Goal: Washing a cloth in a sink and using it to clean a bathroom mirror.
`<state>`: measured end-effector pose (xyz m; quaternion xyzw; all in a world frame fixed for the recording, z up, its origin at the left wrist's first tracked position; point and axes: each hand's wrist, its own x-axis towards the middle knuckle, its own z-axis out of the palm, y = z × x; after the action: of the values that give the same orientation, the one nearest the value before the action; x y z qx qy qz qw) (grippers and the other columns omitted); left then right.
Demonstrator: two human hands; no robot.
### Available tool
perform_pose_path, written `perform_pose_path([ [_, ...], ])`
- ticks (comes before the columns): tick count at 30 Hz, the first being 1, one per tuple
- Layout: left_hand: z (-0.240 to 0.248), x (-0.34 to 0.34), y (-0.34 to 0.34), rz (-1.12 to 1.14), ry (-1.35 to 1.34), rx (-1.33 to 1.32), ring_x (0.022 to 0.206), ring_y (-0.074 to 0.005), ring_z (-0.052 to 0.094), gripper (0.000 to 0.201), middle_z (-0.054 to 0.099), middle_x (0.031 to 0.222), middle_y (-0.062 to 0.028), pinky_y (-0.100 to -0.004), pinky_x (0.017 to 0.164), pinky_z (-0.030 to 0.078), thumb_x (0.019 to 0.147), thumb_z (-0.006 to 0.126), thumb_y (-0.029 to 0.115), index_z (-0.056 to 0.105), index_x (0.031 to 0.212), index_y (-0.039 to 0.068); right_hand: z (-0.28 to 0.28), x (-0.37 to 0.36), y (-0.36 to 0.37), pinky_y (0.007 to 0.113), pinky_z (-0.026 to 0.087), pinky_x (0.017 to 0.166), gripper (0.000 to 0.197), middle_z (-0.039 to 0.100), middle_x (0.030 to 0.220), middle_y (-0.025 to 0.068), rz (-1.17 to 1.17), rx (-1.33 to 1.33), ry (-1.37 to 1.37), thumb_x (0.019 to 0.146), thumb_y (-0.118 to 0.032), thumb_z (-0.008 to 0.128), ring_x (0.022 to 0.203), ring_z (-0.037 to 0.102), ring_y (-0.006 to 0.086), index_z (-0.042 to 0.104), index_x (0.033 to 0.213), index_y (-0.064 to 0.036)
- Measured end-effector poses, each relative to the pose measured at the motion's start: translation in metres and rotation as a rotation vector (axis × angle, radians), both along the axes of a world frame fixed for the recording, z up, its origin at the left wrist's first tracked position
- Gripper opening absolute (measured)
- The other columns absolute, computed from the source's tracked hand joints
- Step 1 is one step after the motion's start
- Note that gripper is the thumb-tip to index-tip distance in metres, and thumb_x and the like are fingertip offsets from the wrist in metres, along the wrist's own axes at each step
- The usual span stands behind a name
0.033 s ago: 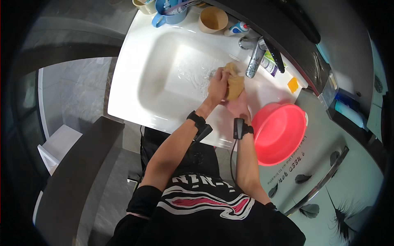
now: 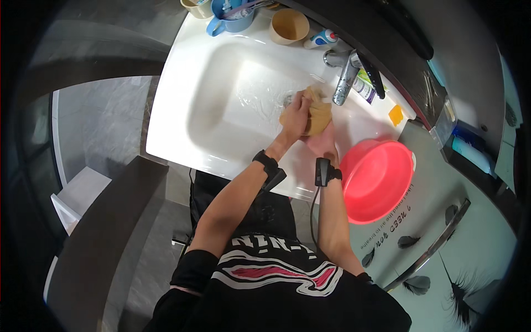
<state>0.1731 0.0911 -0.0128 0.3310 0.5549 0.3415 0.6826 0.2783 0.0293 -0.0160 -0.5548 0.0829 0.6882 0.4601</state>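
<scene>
A wet tan cloth (image 2: 319,120) is bunched between my two hands over the right side of the white sink (image 2: 213,83), below the faucet (image 2: 345,83). My left hand (image 2: 296,115) grips it from the left, fingers curled over the folds. Beneath its lower right part, my right hand (image 2: 322,143) holds the cloth from below, and most of its fingers are hidden. One fold shows to the left of my left hand, near the drain. Water lies in the basin beside the cloth.
A pink plastic basin (image 2: 378,180) sits at the sink's right front corner. Along the back rim stand a blue mug (image 2: 232,24), a tan cup (image 2: 289,26) and a tube (image 2: 321,39). A bottle (image 2: 363,90) and an orange piece (image 2: 395,115) lie right of the faucet.
A fold of the cloth now shows left of my left hand, where it did not before. Both hands stay in nearly the same place and keep hold of the cloth.
</scene>
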Motion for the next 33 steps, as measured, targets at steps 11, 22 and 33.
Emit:
perform_pose_path([
  [11,0.012,0.006,0.0,-0.015,-0.008,0.17,0.09,-0.0371,0.065,0.063,0.067,0.105,-0.0233,-0.0414,0.08,0.052,0.075,0.085,0.036,0.053,0.111,-0.005,-0.004,-0.021,0.007,0.042,0.044,0.11,0.049,0.055,0.141,0.0077,-0.249,0.16,-0.029,0.106,-0.042,0.042,0.129,0.054,0.0262,0.045,0.144,-0.0106],
  [22,-0.008,0.02,0.012,-0.079,0.163,0.29,0.093,-0.0439,0.066,0.027,0.07,0.095,-0.0248,-0.0481,0.079,0.052,0.088,0.062,0.015,0.056,0.108,-0.002,-0.042,-0.015,-0.026,0.029,0.049,0.096,0.043,0.057,0.129,0.0043,-0.011,0.267,-0.604,0.107,-0.034,0.047,0.117,0.057,0.0152,0.048,0.14,-0.006],
  [33,0.015,-0.006,0.011,-0.224,0.021,0.298,0.107,-0.0233,0.065,0.051,0.067,0.116,-0.0164,-0.0356,0.093,0.051,0.094,0.068,0.026,0.049,0.134,0.0,0.015,-0.001,0.002,0.033,0.052,0.089,0.055,0.06,0.125,0.0042,-0.061,0.241,-0.119,0.104,-0.054,0.043,0.109,0.061,0.0186,0.048,0.14,-0.0119],
])
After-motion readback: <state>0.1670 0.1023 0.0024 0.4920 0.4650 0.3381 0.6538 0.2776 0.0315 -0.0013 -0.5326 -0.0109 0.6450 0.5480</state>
